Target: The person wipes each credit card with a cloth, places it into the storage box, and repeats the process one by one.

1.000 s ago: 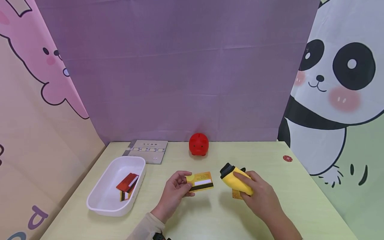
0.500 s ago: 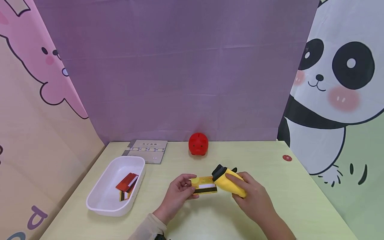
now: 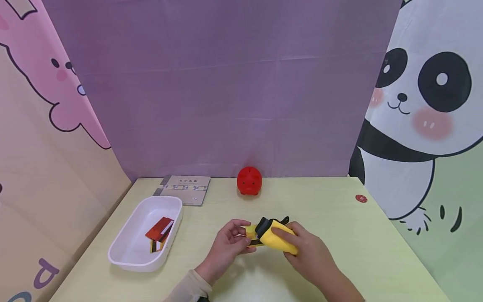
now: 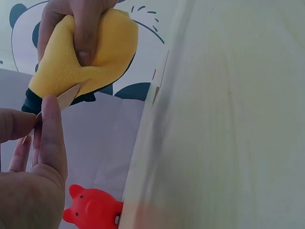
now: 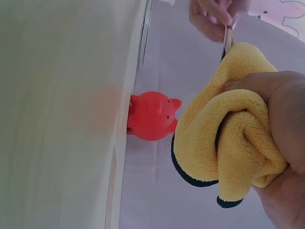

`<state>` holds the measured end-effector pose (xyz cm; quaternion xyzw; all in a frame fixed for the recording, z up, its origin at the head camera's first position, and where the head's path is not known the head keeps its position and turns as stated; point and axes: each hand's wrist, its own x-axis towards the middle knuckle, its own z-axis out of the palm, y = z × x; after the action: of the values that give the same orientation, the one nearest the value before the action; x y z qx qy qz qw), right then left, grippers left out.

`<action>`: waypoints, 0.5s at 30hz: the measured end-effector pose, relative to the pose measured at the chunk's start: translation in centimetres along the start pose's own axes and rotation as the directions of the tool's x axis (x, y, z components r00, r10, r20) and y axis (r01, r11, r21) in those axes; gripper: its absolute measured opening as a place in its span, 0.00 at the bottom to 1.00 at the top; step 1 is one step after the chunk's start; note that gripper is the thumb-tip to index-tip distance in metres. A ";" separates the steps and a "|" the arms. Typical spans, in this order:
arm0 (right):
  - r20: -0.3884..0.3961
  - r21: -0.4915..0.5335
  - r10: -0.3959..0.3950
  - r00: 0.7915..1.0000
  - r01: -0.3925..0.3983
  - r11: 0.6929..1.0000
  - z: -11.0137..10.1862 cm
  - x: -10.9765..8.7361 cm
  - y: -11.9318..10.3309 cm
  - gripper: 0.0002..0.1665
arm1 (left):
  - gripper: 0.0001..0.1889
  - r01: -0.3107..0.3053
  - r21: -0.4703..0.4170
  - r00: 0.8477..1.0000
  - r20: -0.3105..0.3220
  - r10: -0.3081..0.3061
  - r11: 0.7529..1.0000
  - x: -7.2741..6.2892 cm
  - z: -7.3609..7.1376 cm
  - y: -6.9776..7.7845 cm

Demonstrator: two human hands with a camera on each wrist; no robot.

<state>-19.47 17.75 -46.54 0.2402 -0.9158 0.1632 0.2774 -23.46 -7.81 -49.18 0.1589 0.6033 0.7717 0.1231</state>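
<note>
Between thumb and fingers my left hand [image 3: 225, 248] pinches the left end of a yellow bank card [image 3: 250, 230] with a black stripe. My right hand [image 3: 312, 254] grips a bunched yellow cloth [image 3: 278, 237] with black edging. The cloth lies over the card's right part and hides it in the head view. From the left wrist, the card's edge [image 4: 69, 97] shows against the folded cloth [image 4: 105, 52]. Soft folds of the cloth [image 5: 238, 129] bulge out of the right hand in the right wrist view. Both hands are above the front middle of the table.
A white plastic tray [image 3: 115, 247] at the left holds a red card [image 3: 159, 228] lying over other cards. Behind it lies a grey booklet [image 3: 185, 191]. A red piggy bank [image 3: 249, 181] stands at the back middle, and a red chip [image 3: 361, 198] lies back right.
My right hand has moved left with the cloth, from beside the card to over its right part. My left hand has shifted slightly right with the card.
</note>
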 end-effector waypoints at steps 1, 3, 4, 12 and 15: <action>-0.001 -0.004 -0.013 1.000 0.013 1.000 0.1 0.0 -0.1 0.38 | 0.21 0.000 -0.005 1.000 0.004 0.000 1.000 0.0 0.1 0.0; -0.008 -0.007 -0.041 0.999 0.041 0.999 0.2 0.0 -0.2 0.39 | 0.22 -0.005 -0.011 1.000 0.018 0.006 1.000 0.0 0.2 0.0; -0.010 -0.010 -0.051 0.999 0.051 0.999 0.2 0.0 -0.3 0.39 | 0.22 -0.008 -0.013 1.000 0.024 0.009 1.000 0.0 0.2 0.0; 0.024 -0.073 -0.028 0.999 0.029 0.997 -0.1 0.1 -0.6 0.37 | 0.22 0.001 -0.003 0.999 0.037 -0.001 1.000 0.0 0.2 0.0; 0.033 -0.085 -0.011 0.999 0.014 0.996 -0.3 0.1 -0.5 0.36 | 0.23 0.000 0.002 0.999 0.043 0.000 1.000 -0.1 0.1 0.0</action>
<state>-19.20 17.40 -46.17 0.2363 -0.9248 0.1182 0.2737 -23.36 -7.73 -49.17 0.1755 0.6012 0.7677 0.1358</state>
